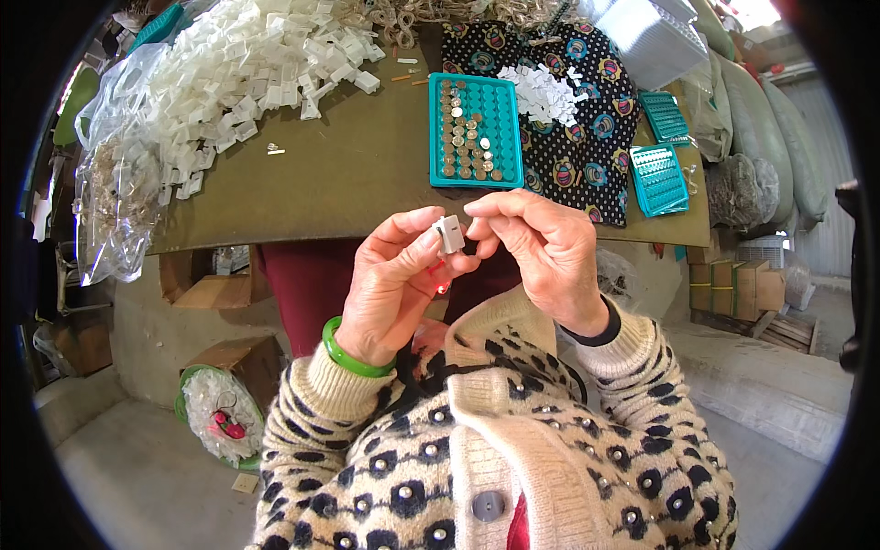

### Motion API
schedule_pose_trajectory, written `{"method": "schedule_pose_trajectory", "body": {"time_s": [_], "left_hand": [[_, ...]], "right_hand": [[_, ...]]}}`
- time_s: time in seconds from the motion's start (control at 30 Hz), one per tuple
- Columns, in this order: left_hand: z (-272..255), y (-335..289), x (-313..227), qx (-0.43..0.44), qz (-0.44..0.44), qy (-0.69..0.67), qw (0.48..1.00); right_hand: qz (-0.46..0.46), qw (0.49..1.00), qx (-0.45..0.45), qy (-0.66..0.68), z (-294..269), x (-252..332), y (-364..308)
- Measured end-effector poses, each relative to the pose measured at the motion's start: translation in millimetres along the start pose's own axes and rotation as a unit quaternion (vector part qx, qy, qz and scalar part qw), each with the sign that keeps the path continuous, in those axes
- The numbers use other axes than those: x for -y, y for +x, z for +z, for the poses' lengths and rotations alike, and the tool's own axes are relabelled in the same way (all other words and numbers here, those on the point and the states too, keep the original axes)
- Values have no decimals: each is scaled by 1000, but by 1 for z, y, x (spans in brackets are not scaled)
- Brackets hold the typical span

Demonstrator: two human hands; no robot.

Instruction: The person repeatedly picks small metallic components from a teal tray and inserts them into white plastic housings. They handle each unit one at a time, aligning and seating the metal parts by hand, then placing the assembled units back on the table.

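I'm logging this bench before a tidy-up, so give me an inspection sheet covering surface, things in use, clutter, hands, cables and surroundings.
Surface: olive-brown table, patterned dark cloth on its right part.
Things in use: small white piece; teal tray beyond the hands, partly filled with round pieces.
Clutter: heaped white plastic parts at left; small white bits on the cloth.
Hands: left hand pinches the small white piece; right hand is close beside it, grip unclear.
Cables: coiled strands at the far edge; cannot tell whether they are cables.
Surroundings: cardboard box below left; large sacks at right.
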State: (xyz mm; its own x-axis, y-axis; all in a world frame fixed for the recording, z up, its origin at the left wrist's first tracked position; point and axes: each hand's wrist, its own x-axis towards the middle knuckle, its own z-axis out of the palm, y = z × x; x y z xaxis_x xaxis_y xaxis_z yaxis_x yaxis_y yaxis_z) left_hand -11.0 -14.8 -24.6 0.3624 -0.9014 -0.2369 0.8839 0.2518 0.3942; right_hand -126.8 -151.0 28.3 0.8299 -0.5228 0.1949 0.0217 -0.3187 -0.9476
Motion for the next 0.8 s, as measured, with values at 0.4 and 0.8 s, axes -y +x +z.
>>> {"method": "schedule_pose_trajectory", "body": {"time_s": [0.4, 0.8], "left_hand": [[5, -2, 3, -12, 28, -3, 1000], [0, -4, 7, -42, 59, 55, 996]], "right_hand": [[-170, 967, -24, -187, 4, -5, 3], [-242, 936, -4, -255, 12, -7, 3]]}}
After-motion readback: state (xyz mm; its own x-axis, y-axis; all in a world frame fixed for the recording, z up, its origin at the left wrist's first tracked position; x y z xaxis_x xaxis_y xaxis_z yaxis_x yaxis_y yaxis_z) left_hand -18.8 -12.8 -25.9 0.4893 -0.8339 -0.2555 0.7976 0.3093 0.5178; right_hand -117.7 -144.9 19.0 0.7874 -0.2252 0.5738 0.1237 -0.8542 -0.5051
